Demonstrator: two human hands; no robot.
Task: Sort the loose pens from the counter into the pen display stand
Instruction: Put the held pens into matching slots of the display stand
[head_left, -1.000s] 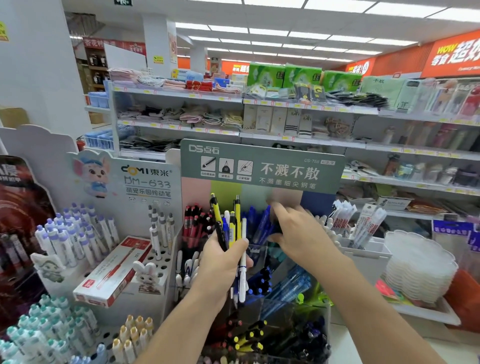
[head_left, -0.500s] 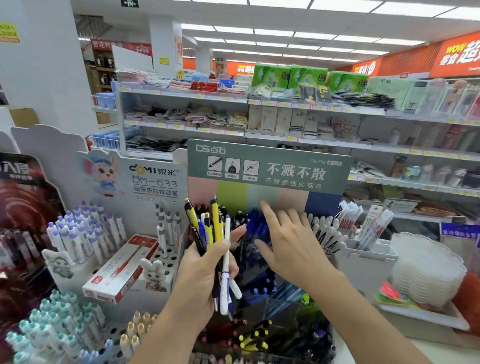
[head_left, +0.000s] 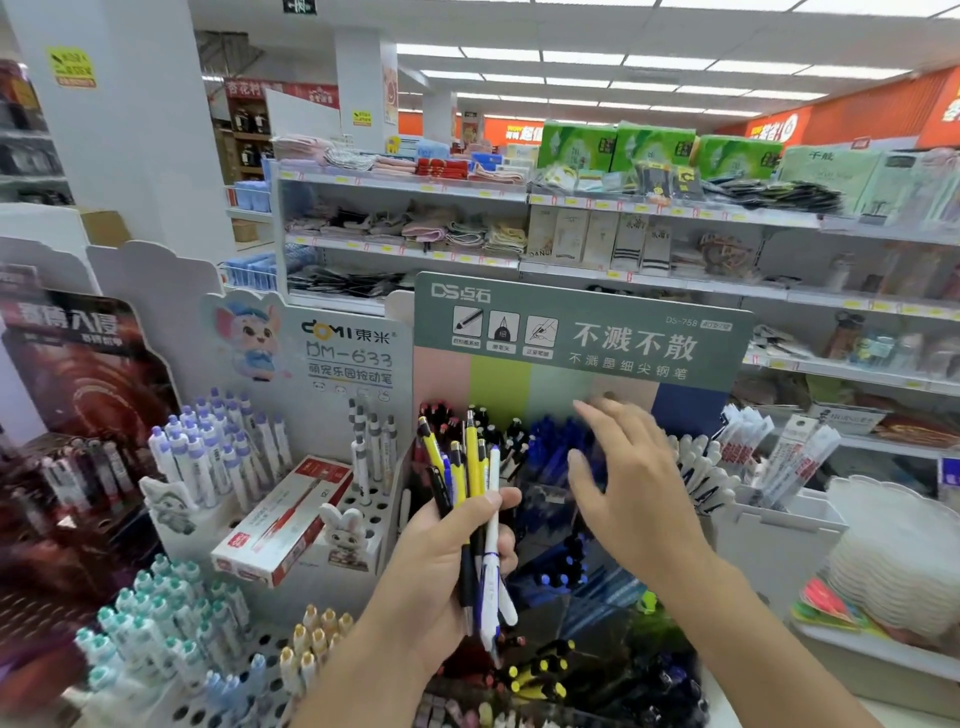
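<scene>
Pens (head_left: 470, 499) stay bunched upright in my left hand (head_left: 441, 561), clamped for easy picking. My right hand (head_left: 628, 493) hovers flat-fingered and empty over the display stand (head_left: 582, 338).

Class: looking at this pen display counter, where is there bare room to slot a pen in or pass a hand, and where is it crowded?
Free: empty holes in the white perforated tray between the red pen box and the rabbit figure; the gap between the left hand and right hand. Crowded: the blue pens and purple-capped pens.
</scene>
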